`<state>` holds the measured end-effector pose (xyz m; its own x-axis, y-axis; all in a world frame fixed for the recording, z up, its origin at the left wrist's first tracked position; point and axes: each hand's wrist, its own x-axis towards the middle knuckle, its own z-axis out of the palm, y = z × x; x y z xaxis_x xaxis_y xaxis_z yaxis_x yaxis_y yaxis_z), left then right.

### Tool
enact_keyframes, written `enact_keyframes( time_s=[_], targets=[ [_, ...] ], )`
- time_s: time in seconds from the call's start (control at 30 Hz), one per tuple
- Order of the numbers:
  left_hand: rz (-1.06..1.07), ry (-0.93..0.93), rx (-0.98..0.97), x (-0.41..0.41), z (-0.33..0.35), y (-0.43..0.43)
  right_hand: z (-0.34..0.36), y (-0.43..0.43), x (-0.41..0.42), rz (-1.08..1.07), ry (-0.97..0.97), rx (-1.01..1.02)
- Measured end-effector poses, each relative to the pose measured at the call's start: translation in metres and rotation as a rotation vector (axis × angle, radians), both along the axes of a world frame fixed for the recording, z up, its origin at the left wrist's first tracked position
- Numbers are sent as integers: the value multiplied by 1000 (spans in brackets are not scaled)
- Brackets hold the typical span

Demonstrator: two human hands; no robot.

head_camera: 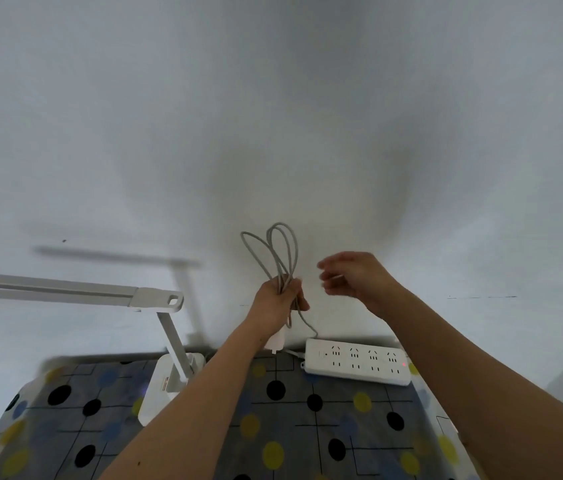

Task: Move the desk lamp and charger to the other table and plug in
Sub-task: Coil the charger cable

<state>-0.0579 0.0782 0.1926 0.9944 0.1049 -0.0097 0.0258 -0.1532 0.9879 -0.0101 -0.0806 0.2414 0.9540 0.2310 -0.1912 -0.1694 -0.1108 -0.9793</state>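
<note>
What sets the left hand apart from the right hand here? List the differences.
The left hand is closed around a looped gray cable with a white charger hanging below it; the right hand holds nothing that shows. The left hand is a fist; the right hand has loosely curled, spread fingers. Both are raised above the patterned table, near the power strip.

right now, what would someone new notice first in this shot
The eye goes first to the left hand, raised mid-frame and gripping a looped grey cable with a white charger hanging beneath it, while the right hand hovers open beside it. Next comes the white desk lamp standing at the left of the dotted tablecloth, and the white power strip lying at the table's far edge on the right.
</note>
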Motion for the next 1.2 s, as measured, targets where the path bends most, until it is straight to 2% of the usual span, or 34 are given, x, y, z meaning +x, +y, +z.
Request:
enact_keyframes(
  time_s=[0.17, 0.3, 0.47, 0.7, 0.77, 0.9, 1.07, 1.2],
  targets=[
    [44, -59, -50, 2, 18, -4, -31, 0, -11, 301, -5, -438],
    [10, -82, -313, 5, 48, -6, -51, 10, -18, 413, -50, -523],
    [-49, -147, -264, 8, 70, -1, -61, 18, -17, 380, -156, -546],
    [-38, -94, -222, 5, 57, 15, -57, -3, -1, 115, -275, -845],
    [-40, -78, -186, 4, 51, 19, -54, -13, 2, 31, -297, -847],
    [-86, -46, 7, 3, 41, 22, -37, -27, 9, -120, -369, -789],
    [-159, 29, 77, 0, 27, 14, -3, -18, 9, -206, -430, -563],
    [-190, 60, 119, -1, 23, 5, 16, -5, 2, -235, -372, -387]
  ],
)
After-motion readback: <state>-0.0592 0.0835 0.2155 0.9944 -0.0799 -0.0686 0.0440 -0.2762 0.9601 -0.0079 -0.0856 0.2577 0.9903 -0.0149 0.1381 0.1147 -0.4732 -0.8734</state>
